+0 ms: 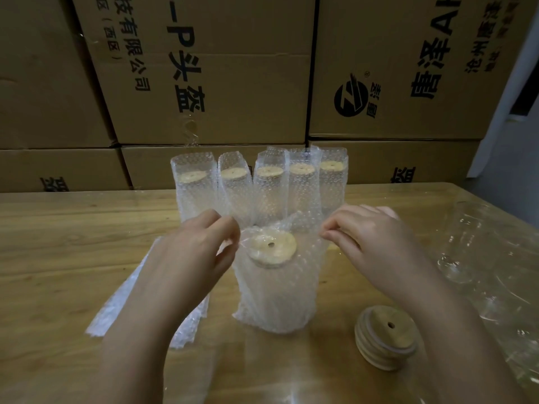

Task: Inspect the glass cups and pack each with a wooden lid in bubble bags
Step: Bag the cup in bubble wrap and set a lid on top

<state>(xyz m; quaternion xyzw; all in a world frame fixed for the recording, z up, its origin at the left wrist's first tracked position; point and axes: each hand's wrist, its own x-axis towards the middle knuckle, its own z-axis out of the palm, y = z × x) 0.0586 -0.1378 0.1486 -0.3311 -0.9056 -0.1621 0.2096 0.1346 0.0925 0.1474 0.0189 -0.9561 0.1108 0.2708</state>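
Left hand [201, 246] and right hand [370, 237] each pinch the rim of a knobbly clear bubble bag [277, 298] standing mid-table, a round holed wooden lid [272, 248] inside. Five packed bags [262, 188] line up at 12 o'clock. Stacked wooden lids [385, 336] sit at 4 o'clock, bare glass cups [466, 252] at 3, flat bubble bags [122, 301] at 8, partly under the left forearm.

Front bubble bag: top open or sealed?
Open: left hand and right hand pinch the bubble bag at its top edges; wooden lid shows inside.

Packed cups [262, 185] row blocks rear; lid stack [385, 336] front-rt.
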